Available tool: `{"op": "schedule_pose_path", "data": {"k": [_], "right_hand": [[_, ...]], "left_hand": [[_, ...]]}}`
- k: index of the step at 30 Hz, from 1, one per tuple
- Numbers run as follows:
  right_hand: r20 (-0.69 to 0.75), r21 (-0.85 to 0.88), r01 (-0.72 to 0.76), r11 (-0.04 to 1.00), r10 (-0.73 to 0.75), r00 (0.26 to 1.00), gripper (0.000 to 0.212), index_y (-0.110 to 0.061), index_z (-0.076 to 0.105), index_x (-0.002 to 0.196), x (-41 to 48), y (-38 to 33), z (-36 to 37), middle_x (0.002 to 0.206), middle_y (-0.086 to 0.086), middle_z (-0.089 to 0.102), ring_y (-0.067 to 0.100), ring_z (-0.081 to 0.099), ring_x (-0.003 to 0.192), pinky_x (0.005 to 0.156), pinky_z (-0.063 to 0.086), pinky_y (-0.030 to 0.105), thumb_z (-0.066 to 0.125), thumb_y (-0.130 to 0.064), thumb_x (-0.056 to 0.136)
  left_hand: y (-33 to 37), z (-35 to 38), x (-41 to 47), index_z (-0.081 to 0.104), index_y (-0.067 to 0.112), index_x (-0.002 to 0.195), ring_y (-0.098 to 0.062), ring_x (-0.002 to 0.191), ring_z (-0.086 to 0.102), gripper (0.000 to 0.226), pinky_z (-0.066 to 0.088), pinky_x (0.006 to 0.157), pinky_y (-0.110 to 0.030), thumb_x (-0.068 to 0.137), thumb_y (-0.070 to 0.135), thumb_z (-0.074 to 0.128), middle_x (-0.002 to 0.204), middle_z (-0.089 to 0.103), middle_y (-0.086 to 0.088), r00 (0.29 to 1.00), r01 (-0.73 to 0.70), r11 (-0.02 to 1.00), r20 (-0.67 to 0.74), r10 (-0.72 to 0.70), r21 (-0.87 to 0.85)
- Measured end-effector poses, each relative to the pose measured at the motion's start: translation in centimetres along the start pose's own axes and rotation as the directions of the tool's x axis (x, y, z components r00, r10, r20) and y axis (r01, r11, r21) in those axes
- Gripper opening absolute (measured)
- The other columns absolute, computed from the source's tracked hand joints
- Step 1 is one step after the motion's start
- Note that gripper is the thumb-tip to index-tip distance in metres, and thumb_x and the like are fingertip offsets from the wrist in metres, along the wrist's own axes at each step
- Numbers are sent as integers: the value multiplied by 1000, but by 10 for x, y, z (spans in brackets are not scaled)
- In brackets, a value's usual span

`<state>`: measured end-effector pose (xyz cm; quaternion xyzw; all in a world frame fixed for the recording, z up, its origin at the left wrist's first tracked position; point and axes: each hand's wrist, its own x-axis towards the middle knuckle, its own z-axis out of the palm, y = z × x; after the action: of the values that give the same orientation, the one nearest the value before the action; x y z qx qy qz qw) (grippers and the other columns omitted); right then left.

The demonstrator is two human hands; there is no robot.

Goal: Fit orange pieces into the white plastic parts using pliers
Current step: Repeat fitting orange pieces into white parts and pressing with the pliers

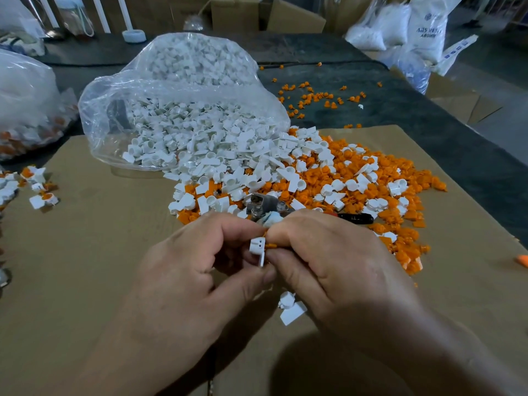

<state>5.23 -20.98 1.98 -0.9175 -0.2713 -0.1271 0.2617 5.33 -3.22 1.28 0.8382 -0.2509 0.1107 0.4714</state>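
Observation:
My left hand (194, 261) pinches a small white plastic part (258, 248) between thumb and fingers. My right hand (328, 264) pinches an orange piece (271, 246) that touches the right side of that white part. Just behind my hands the pliers (268, 205) lie on the pile, metal head towards me and a black handle (355, 217) to the right. Another white part (291, 307) lies on the cardboard under my right hand. A mixed pile of loose white parts (217, 155) and orange pieces (400, 178) spreads behind.
A clear plastic bag (177, 90) spills white parts onto the brown cardboard sheet (85, 252). Assembled white-and-orange parts (40, 192) lie at the left, beside another bag (25, 110). Scattered orange pieces (317, 98) dot the dark table farther back. White sacks (423, 32) stand at the far right.

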Motion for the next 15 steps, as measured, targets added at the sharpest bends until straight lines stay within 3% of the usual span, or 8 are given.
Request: {"op": "schedule_pose_path", "data": {"k": [4, 7, 10, 13, 15], "right_hand": [[-39, -1, 25, 1000, -25, 999, 10, -21, 62, 91, -1, -1, -1, 83, -11, 57, 4, 52, 74, 61, 45, 23, 53, -24, 93], [-63, -38, 62, 997, -64, 996, 6, -17, 65, 91, -1, -1, -2, 83, -7, 59, 8, 53, 75, 63, 47, 26, 60, -17, 93], [-67, -19, 24, 1000, -25, 997, 6, -21, 64, 93, 0, -3, -2, 84, -12, 58, 3, 52, 76, 63, 45, 20, 58, -22, 94], [-11, -4, -86, 996, 86, 996, 14, -38, 51, 97, 0, -3, -9, 77, -20, 48, 1, 49, 69, 54, 39, 17, 44, -49, 92], [166, -44, -153, 987, 158, 973, 37, -43, 41, 103, -3, -3, -10, 71, -20, 48, 1, 50, 65, 51, 38, 18, 32, -70, 80]], "left_hand": [[-4, 1, -2, 61, 39, 100, 21, 81, 58, 28, 38, 69, 6, 73, 46, 63, 91, 61, 41, 1000, 15, 1000, -1, -15, 18], [-9, -2, -5, 62, 50, 102, 8, 81, 64, 34, 43, 67, 0, 69, 60, 62, 90, 66, 32, 996, 93, 993, -24, -91, 72], [-12, -1, -6, 63, 55, 100, 5, 71, 64, 35, 43, 57, -2, 66, 63, 65, 81, 67, 27, 990, 137, 989, -27, -136, 51], [-17, -3, 0, 71, 43, 94, -1, 59, 66, 36, 50, 55, -10, 60, 51, 79, 75, 73, 11, 948, 269, 934, -107, -300, -235], [-25, -8, 9, 75, 27, 80, -9, 56, 67, 24, 52, 49, -17, 61, 37, 85, 75, 75, -2, 851, 350, 754, -147, -504, -556]]}}
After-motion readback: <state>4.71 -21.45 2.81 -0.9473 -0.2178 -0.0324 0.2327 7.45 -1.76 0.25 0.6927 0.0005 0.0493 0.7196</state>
